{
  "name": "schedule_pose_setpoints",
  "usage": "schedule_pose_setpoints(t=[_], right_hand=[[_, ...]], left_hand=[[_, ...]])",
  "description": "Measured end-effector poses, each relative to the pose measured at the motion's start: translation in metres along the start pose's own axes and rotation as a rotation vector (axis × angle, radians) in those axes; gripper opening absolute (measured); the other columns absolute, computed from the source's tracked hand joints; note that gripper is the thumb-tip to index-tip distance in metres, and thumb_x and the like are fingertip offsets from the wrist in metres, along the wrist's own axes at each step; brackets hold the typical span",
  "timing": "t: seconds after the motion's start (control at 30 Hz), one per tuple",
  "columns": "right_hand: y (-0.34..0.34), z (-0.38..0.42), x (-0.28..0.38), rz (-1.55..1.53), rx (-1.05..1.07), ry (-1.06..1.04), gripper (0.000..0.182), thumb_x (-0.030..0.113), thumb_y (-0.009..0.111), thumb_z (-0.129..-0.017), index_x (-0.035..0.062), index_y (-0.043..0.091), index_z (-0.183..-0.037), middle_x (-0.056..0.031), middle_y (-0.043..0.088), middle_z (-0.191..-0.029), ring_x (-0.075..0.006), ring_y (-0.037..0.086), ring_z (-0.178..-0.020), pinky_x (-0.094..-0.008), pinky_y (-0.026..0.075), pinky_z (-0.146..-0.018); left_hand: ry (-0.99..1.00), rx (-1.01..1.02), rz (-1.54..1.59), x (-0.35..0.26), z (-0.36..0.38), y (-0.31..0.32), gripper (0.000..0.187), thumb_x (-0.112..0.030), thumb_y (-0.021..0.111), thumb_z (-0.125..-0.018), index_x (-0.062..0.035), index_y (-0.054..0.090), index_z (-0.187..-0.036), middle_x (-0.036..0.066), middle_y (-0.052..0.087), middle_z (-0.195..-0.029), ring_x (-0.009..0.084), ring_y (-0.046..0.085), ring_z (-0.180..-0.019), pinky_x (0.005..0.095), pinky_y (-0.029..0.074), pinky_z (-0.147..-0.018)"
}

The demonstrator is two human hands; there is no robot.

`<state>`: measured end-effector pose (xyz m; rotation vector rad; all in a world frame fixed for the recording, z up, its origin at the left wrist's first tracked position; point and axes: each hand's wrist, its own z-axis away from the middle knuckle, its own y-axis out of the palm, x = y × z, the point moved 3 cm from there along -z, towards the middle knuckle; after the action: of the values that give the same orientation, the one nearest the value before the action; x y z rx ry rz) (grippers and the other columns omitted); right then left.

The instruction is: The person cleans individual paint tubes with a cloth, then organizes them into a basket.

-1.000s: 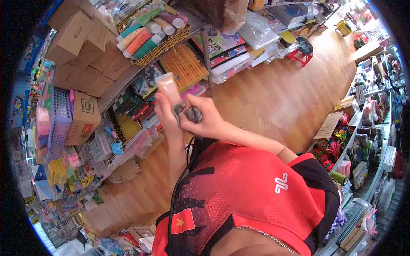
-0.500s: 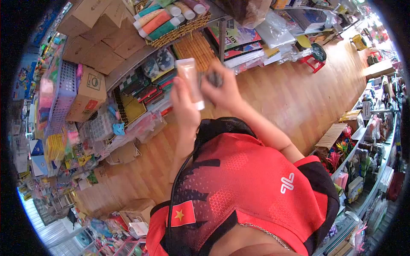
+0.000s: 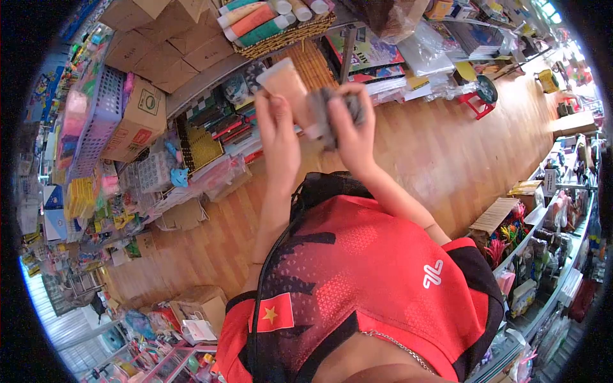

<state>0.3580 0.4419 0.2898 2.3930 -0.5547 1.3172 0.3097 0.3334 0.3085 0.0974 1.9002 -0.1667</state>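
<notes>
My left hand (image 3: 278, 131) is closed around a peach-coloured squeeze tube (image 3: 288, 88) with a pale flat end and a white cap end. The tube is held at a slant above the floor, its flat end pointing up and left. In my right hand (image 3: 355, 137) is a bunched dark grey cloth (image 3: 324, 113), which presses against the tube's side near the cap end. Part of the tube's lower end is hidden behind the cloth. Similar coloured tubes (image 3: 254, 24) with whitish caps lie in a woven basket (image 3: 290, 36) just beyond my hands.
Stacked cardboard boxes (image 3: 167, 60) and a purple plastic crate (image 3: 102, 118) stand at the left. Books (image 3: 364, 51) and plastic-wrapped goods fill the shelf ahead. A red stool (image 3: 476, 104) stands on the wooden floor (image 3: 421, 150). More loaded shelves line the right.
The cloth has come across onto the tube and now covers part of its lower end. The tube has tilted further left at its top.
</notes>
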Motion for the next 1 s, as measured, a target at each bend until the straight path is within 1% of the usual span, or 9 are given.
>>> schedule_pose_setpoints(t=[0.07,0.13,0.33,0.47,0.63,0.7,0.77,0.83,1.0], right_hand=[[-0.004,-0.012,-0.007,-0.521,-0.324,0.378,0.015,0.02,0.05,-0.09,0.0049,0.048,-0.095,-0.0039,0.054,-0.085,-0.0137,0.053,-0.076,-0.0262,0.044,-0.066],[-0.009,-0.018,-0.014,-0.672,-0.314,0.458,0.024,0.029,0.039,-0.095,0.0068,0.049,-0.098,-0.0057,0.055,-0.087,-0.0164,0.055,-0.077,-0.0294,0.047,-0.068],[0.003,0.002,-0.033,-1.061,-0.074,0.627,0.037,0.042,0.038,-0.093,0.0096,0.051,-0.102,-0.0063,0.056,-0.099,-0.0203,0.055,-0.088,-0.0329,0.047,-0.07],[0.024,0.023,-0.011,-0.704,-0.065,0.558,0.04,0.021,0.053,-0.089,0.0078,0.041,-0.125,-0.0066,0.049,-0.113,-0.0125,0.044,-0.106,-0.0262,0.036,-0.09],[0.013,0.02,-0.028,-0.308,0.066,0.499,0.042,0.02,0.061,-0.084,-0.0015,0.046,-0.117,-0.0054,0.056,-0.1,-0.0113,0.053,-0.09,-0.0244,0.042,-0.081],[0.01,0.017,-0.029,-0.324,0.076,0.557,0.037,0.02,0.062,-0.083,-0.0018,0.05,-0.112,-0.0049,0.058,-0.095,-0.0109,0.054,-0.087,-0.0243,0.043,-0.078],[0.008,0.014,-0.032,-0.354,0.02,0.553,0.025,0.018,0.063,-0.083,-0.0016,0.058,-0.098,-0.0035,0.061,-0.084,-0.0096,0.056,-0.078,-0.0237,0.045,-0.07],[0.004,0.01,-0.03,-0.413,-0.01,0.579,0.024,0.017,0.062,-0.083,-0.0011,0.058,-0.097,-0.0037,0.061,-0.084,-0.0093,0.056,-0.077,-0.0232,0.045,-0.068],[0.001,0.004,-0.028,-0.434,-0.119,0.518,0.022,0.012,0.062,-0.082,0.0004,0.055,-0.099,-0.0038,0.061,-0.086,-0.0084,0.056,-0.073,-0.0223,0.046,-0.065]], left_hand=[[0.032,-0.022,0.0,0.0,0.005,0.011,0.039,-0.038,0.032,-0.096,-0.0034,0.041,-0.11,0.004,0.047,-0.089,0.0118,0.049,-0.069,0.0264,0.044,-0.061],[-0.268,-0.09,0.34,-0.007,0.009,0.018,0.042,-0.039,0.031,-0.096,-0.0031,0.04,-0.115,0.006,0.051,-0.093,0.0137,0.055,-0.071,0.0268,0.045,-0.065],[-0.199,0.033,0.359,0.005,0.001,0.015,0.049,-0.044,0.028,-0.095,-0.0027,0.042,-0.118,0.009,0.056,-0.096,0.016,0.057,-0.084,0.0286,0.045,-0.075],[0.048,-0.033,-0.002,0.024,-0.006,0.01,0.053,-0.045,0.027,-0.095,-0.0002,0.049,-0.111,0.007,0.056,-0.093,0.0166,0.055,-0.082,0.0316,0.044,-0.07],[0.16,-0.164,-0.287,0.01,0.0,0.009,0.039,-0.031,0.031,-0.096,-0.001,0.055,-0.088,0.012,0.059,-0.078,0.0256,0.058,-0.069,0.0361,0.043,-0.063],[0.205,-0.09,-0.322,0.013,-0.002,0.01,0.028,-0.021,0.04,-0.093,0.0006,0.052,-0.08,0.018,0.058,-0.069,0.0382,0.058,-0.065,0.0426,0.043,-0.056],[0.23,-0.077,-0.383,0.014,0.0,0.014,0.026,-0.019,0.041,-0.092,0.0006,0.052,-0.079,0.019,0.058,-0.066,0.0391,0.057,-0.064,0.0434,0.043,-0.054],[0.199,-0.052,-0.378,0.013,0.005,0.019,0.029,-0.021,0.043,-0.092,0.0011,0.049,-0.074,0.02,0.049,-0.057,0.0375,0.049,-0.051,0.0406,0.038,-0.049],[0.192,-0.05,-0.348,0.015,0.008,0.024,0.029,-0.023,0.047,-0.091,0.0017,0.048,-0.074,0.019,0.05,-0.06,0.0346,0.05,-0.054,0.0387,0.038,-0.051]])
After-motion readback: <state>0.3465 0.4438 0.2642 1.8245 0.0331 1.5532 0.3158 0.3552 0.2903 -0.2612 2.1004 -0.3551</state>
